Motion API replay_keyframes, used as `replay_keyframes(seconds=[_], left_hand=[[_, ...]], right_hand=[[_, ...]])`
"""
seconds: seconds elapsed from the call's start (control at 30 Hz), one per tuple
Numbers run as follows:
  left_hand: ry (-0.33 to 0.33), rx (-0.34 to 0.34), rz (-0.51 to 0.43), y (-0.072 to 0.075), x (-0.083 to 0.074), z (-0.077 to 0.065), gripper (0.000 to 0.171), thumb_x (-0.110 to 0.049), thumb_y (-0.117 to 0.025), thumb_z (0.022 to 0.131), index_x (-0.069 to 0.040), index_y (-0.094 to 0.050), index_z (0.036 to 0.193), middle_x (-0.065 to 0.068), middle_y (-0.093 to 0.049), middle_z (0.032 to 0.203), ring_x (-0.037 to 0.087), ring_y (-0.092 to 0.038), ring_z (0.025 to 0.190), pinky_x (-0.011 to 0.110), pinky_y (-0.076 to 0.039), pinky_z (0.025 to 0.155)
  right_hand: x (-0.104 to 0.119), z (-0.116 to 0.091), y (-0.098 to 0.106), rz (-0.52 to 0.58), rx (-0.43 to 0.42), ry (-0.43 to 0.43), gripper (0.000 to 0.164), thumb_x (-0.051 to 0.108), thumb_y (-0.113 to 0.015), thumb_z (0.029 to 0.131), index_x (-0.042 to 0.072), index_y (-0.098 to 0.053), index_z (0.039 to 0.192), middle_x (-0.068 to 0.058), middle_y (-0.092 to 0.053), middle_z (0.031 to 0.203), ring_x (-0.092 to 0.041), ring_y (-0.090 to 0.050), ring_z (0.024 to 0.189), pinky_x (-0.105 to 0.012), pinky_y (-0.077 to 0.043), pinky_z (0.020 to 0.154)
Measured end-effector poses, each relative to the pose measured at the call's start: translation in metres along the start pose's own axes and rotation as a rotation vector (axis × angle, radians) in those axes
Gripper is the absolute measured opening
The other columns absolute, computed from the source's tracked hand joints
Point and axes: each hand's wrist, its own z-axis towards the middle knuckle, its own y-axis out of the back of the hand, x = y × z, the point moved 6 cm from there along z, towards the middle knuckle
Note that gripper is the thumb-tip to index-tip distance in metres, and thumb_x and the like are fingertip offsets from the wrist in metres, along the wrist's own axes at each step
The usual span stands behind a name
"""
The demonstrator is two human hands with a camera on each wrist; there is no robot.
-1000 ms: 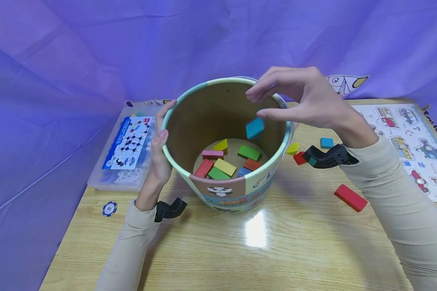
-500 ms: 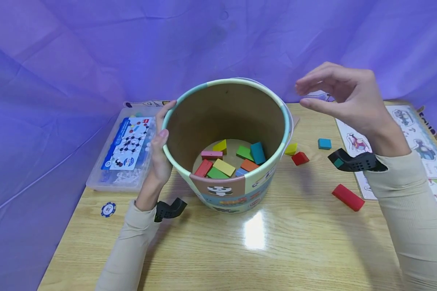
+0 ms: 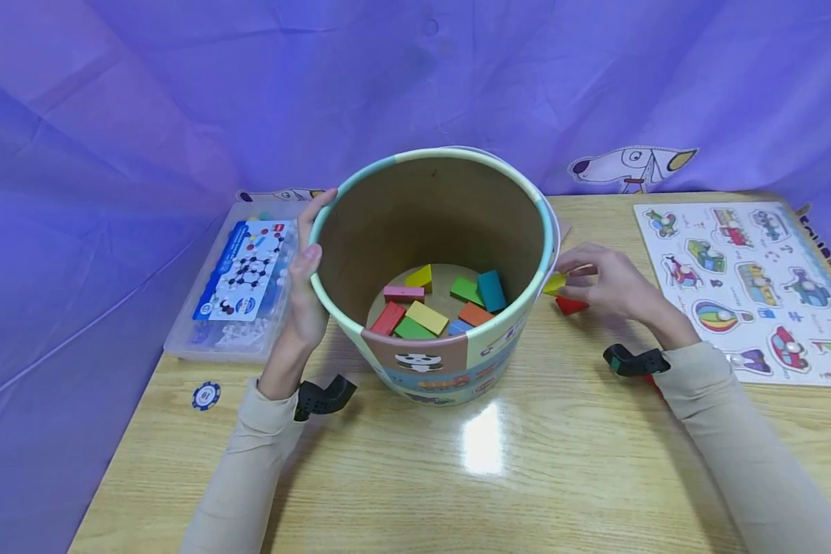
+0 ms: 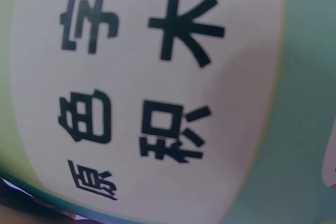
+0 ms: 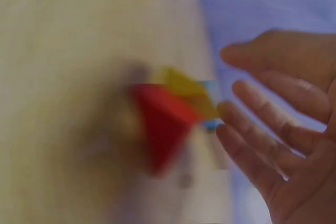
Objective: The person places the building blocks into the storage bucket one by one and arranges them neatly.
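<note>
My left hand (image 3: 306, 296) holds the left side of a large round bucket (image 3: 418, 360) with a panda print, thumb and a fingertip at its rim. Dark printed characters on the bucket's wall fill the left wrist view. Several coloured wooden blocks, among them a teal block (image 3: 491, 291) and a pink block (image 3: 404, 294), lie on the bucket's floor. Right of the bucket, my right hand (image 3: 612, 281) reaches over a yellow block (image 3: 552, 284) and a red triangular block (image 3: 571, 305). In the right wrist view, its fingers (image 5: 252, 153) are spread, apart from the blurred blocks.
At the left lies a clear plastic box (image 3: 231, 338) with a molecule-model label, and a blue-and-white chip (image 3: 205, 395) in front of it. A picture puzzle board (image 3: 755, 288) is at the right. A purple curtain (image 3: 415, 77) hangs behind the table.
A teal block fell from my right hand into the bucket. That hand swung right, then came down to the yellow and red blocks on the table. My left hand stayed at the bucket.
</note>
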Motion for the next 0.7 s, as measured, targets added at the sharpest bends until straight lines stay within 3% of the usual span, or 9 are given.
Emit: replay_keyframes(seconds=[0.03,0.2,0.37,0.43,0.57,0.7], left_hand=[[0.0,0.0,0.0,0.0,0.0,0.0,0.069,-0.056,-0.04,0.09,-0.019,-0.031,0.147,0.014,-0.035,0.146,0.036,-0.033,0.134,0.054,-0.033,0.108],[0.002,-0.001,0.005,0.0,0.001,-0.001,0.068,-0.055,-0.04,0.09,-0.019,-0.031,0.146,0.013,-0.035,0.146,0.035,-0.033,0.134,0.053,-0.033,0.108],[-0.005,0.001,-0.008,0.001,0.002,0.0,0.068,-0.055,-0.041,0.09,-0.018,-0.031,0.146,0.015,-0.034,0.145,0.035,-0.033,0.134,0.053,-0.033,0.108],[-0.005,0.003,-0.011,0.002,0.003,0.0,0.068,-0.055,-0.042,0.09,-0.018,-0.031,0.146,0.015,-0.034,0.145,0.035,-0.033,0.134,0.053,-0.034,0.108],[0.002,0.002,-0.01,0.002,0.003,0.0,0.067,-0.055,-0.042,0.09,-0.019,-0.031,0.146,0.013,-0.034,0.146,0.035,-0.033,0.134,0.055,-0.033,0.108],[-0.003,0.005,-0.029,0.0,0.001,0.001,0.067,-0.055,-0.043,0.09,-0.02,-0.032,0.146,0.013,-0.034,0.146,0.035,-0.033,0.134,0.055,-0.034,0.108]], right_hand=[[-0.005,0.0,-0.005,-0.023,0.015,-0.015,0.028,0.001,-0.073,0.082,0.002,-0.069,0.11,-0.017,-0.066,0.112,-0.033,-0.064,0.102,-0.045,-0.053,0.091],[-0.018,-0.002,-0.017,-0.085,0.011,-0.09,0.026,0.003,-0.073,0.083,0.006,-0.073,0.108,-0.014,-0.068,0.113,-0.029,-0.062,0.1,-0.032,-0.053,0.088],[-0.017,-0.001,-0.012,-0.074,-0.004,-0.106,0.023,0.004,-0.071,0.084,0.004,-0.073,0.107,-0.018,-0.069,0.111,-0.034,-0.065,0.103,-0.049,-0.053,0.09],[-0.015,-0.001,-0.006,-0.075,-0.017,-0.12,0.022,0.005,-0.071,0.085,0.004,-0.073,0.106,-0.018,-0.069,0.111,-0.035,-0.065,0.102,-0.05,-0.053,0.09],[-0.003,-0.001,0.016,-0.05,-0.11,-0.136,0.019,0.005,-0.071,0.083,0.004,-0.074,0.102,-0.012,-0.07,0.107,-0.017,-0.067,0.095,-0.028,-0.056,0.085],[0.028,-0.004,0.052,0.021,-0.236,-0.079,0.021,0.006,-0.073,0.082,0.004,-0.074,0.103,0.003,-0.067,0.103,0.005,-0.064,0.086,-0.005,-0.047,0.08]])
